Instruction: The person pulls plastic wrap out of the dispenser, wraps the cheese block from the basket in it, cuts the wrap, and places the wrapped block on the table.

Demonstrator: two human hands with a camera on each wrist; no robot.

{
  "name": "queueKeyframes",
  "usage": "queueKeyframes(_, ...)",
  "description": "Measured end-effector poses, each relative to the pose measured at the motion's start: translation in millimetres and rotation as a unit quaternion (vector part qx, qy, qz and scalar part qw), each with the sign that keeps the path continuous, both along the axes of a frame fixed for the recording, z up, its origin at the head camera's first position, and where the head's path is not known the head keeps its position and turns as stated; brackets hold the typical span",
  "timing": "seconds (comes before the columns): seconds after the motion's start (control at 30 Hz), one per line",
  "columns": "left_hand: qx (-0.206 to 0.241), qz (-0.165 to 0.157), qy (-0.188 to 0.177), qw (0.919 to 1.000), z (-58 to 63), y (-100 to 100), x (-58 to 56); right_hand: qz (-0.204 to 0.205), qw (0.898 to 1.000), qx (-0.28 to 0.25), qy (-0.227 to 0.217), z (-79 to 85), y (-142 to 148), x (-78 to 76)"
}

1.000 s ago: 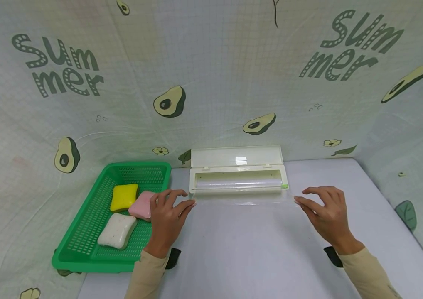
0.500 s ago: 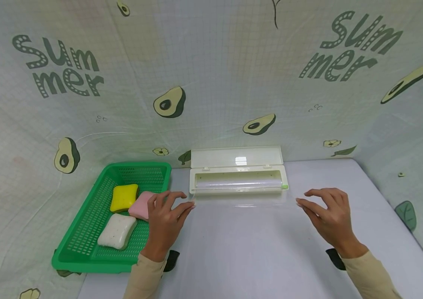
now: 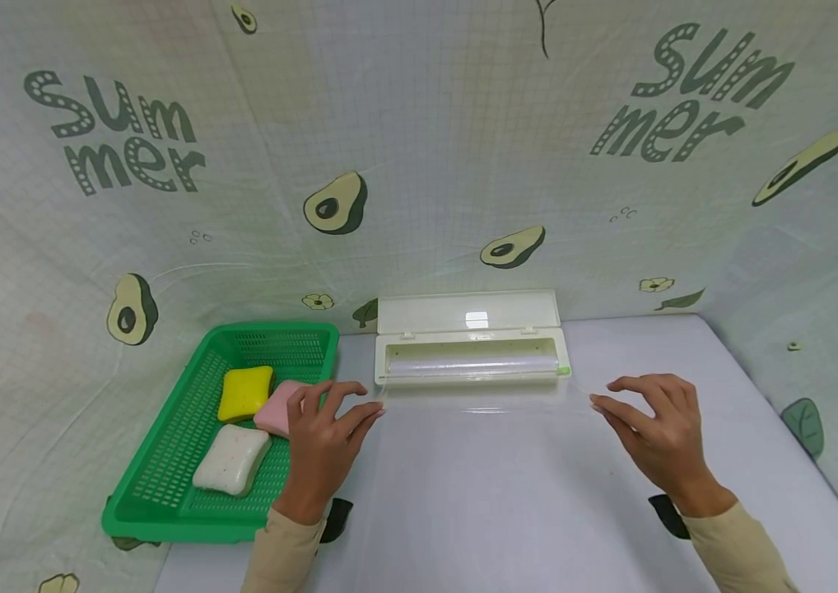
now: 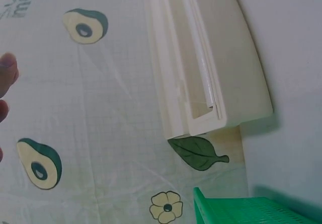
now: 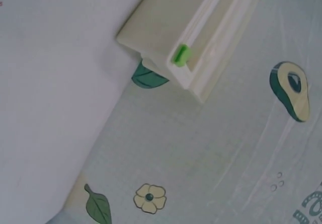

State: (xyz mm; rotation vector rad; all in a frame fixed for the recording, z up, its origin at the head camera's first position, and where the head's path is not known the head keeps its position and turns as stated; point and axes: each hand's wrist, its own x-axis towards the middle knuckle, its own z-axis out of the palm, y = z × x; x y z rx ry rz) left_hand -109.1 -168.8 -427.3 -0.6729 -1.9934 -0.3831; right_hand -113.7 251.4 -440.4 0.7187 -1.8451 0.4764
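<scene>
My left hand [image 3: 321, 449] pinches one corner of a clear sheet of cling film [image 3: 486, 410], in front of the left end of a white film dispenser [image 3: 463, 380]. At the right, the opposite corner is pinched by my right hand [image 3: 663, 432]. Between the hands the film spans back to the dispenser, its transparent edges hard to see. Inside the dispenser, under its raised lid [image 3: 463, 311], lies the film roll [image 3: 474, 364]. A green slider [image 5: 182, 55] shows at the dispenser's right end in the right wrist view. Only fingertips [image 4: 7, 75] of the left hand appear in the left wrist view.
Behind my left hand stands a green basket [image 3: 160, 531] with a yellow soap bar [image 3: 245, 393], a pink one [image 3: 280, 409] and a white one [image 3: 232, 459]. A patterned cloth [image 3: 419, 148] hangs behind the white table [image 3: 493, 511].
Both hands have drawn slightly back toward me and a little further apart, with the film still between them. The dispenser and the basket have stayed in place.
</scene>
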Motion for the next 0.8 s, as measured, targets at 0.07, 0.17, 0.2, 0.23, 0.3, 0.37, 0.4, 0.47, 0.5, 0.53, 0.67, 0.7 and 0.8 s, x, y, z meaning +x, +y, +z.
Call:
queueKeyframes(0.07,0.0,-0.001,0.001,1.0,1.2,0,0.7,0.001,1.0,-0.001,0.003,1.8,-1,0.8)
queueKeyframes(0.17,0.001,-0.004,0.003,1.0,2.7,0,1.9,0.005,1.0,-0.003,0.012,4.4,-2,1.4)
queueKeyframes(0.2,0.001,-0.005,0.004,1.0,3.3,0,2.4,0.006,1.0,-0.004,0.016,5.3,-2,1.5)
queueKeyframes(0.23,0.0,-0.007,0.006,1.0,3.9,-1,2.8,0.007,1.0,-0.004,0.018,6.1,-2,1.5)
queueKeyframes(0.3,-0.001,-0.011,0.01,0.9999,4.9,-1,3.7,0.008,1.0,-0.005,0.023,7.5,-3,2.0)
queueKeyframes(0.37,-0.004,-0.013,0.013,0.9998,5.9,-1,4.4,0.008,1.0,-0.004,0.024,8.8,-3,3.1)
queueKeyframes(0.4,-0.005,-0.015,0.014,0.9998,6.2,-1,4.6,0.009,1.0,-0.004,0.024,9.3,-3,3.5)
queueKeyframes(0.47,-0.007,-0.016,0.016,0.9997,6.7,-2,5.3,0.008,1.0,-0.002,0.022,10.2,-2,4.7)
queueKeyframes(0.5,-0.008,-0.016,0.016,0.9997,7.1,-2,5.7,0.009,1.0,-0.001,0.023,10.6,-2,5.1)
queueKeyframes(0.53,-0.008,-0.015,0.016,0.9997,7.5,-2,6.0,0.009,1.0,-0.001,0.023,11.0,-2,5.4)
queueKeyframes(0.67,-0.01,-0.013,0.02,0.9997,9.6,-2,7.4,0.009,1.0,0.002,0.027,13.2,-2,6.9)
queueKeyframes(0.7,-0.01,-0.013,0.022,0.9996,10.4,-2,7.8,0.01,1.0,0.002,0.029,13.9,-2,7.3)
queueKeyframes(0.8,-0.009,-0.013,0.027,0.9995,12.4,-2,8.8,0.008,1.0,0.004,0.029,16.3,-3,9.2)
